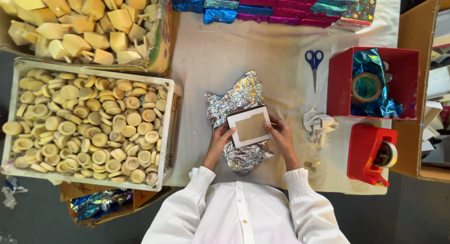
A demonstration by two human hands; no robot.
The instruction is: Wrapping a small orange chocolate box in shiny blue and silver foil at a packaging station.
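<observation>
Both hands (251, 140) grip white box (249, 127) over foil (236, 101).

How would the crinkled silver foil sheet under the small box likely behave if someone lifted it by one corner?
The silver foil sheet would probably flop yet keep its creases, as it looks thin and crumpled. It seems light, and likely tears easily. The small box resting on it would probably slide off.
</observation>
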